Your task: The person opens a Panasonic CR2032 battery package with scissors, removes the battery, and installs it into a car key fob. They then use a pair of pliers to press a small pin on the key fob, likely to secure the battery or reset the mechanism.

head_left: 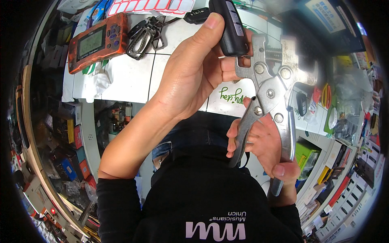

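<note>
My left hand (187,75) grips a black car key fob (234,32) with grey buttons, thumb across its left side and fingers behind it. My right hand (265,139) is wrapped round the handles of silver metal pliers (268,87) with riveted joints and a coil spring. The pliers' jaws point up, away from me, with their left jaw beside the lower end of the fob. Whether that jaw touches the fob, I cannot tell. Some left fingertips are hidden behind the fob and the jaw.
On the white tiled table (125,83) lie an orange handheld device (98,43) with a screen, a bunch of keys (145,37) and another black car key (197,16). A dark fob (302,103) lies at the right. Crowded shelves (77,150) flank both sides.
</note>
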`<state>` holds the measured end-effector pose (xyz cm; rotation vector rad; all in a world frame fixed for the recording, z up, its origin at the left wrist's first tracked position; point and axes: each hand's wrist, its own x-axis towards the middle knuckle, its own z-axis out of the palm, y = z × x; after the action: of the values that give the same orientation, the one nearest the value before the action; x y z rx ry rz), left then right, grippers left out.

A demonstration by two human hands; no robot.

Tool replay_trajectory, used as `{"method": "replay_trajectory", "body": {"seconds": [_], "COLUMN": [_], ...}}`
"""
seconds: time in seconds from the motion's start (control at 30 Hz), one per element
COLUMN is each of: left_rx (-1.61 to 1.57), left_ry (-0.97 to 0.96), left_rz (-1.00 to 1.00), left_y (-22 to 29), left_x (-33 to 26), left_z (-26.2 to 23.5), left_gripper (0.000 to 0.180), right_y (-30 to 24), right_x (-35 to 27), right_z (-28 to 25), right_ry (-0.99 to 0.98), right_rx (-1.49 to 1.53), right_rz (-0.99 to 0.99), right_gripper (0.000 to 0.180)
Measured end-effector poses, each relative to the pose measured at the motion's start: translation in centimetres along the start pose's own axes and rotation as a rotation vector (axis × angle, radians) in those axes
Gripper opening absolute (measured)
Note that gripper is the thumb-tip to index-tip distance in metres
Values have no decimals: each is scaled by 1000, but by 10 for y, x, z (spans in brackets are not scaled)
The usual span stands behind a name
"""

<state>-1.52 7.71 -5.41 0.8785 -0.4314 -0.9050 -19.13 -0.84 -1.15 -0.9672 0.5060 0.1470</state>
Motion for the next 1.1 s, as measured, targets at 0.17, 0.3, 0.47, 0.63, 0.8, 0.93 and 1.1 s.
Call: {"method": "replay_trajectory", "body": {"seconds": [0.17, 0.3, 0.47, 0.63, 0.8, 0.93, 1.1], "left_rx": [22, 13, -127, -140, -141, 50, 163], "left_ry": [-15, -18, 32, 48, 72, 62, 91], "left_rz": [18, 14, -9, -43, -42, -134, -141], "left_y": [-2, -5, -8, -7, -4, 4, 8], "left_x": [1, 2, 2, 2, 4, 6, 11], "left_z": [-1, -1, 1, 2, 4, 1, 1], "left_gripper": [56, 56, 58, 58, 59, 58, 58], "right_y": [-1, -3, -5, -4, -7, -13, -10], "right_x": [-1, 0, 0, 1, 3, 10, 17], "right_z": [4, 6, 9, 11, 5, -21, -47], "right_ry": [29, 13, 22, 35, -9, -303, -574], "right_rx": [-11, 18, 18, 30, 100, 425, 591], "right_rz": [7, 11, 42, 53, 67, 152, 149], "right_gripper": [91, 90, 94, 104, 112, 112, 109]}}
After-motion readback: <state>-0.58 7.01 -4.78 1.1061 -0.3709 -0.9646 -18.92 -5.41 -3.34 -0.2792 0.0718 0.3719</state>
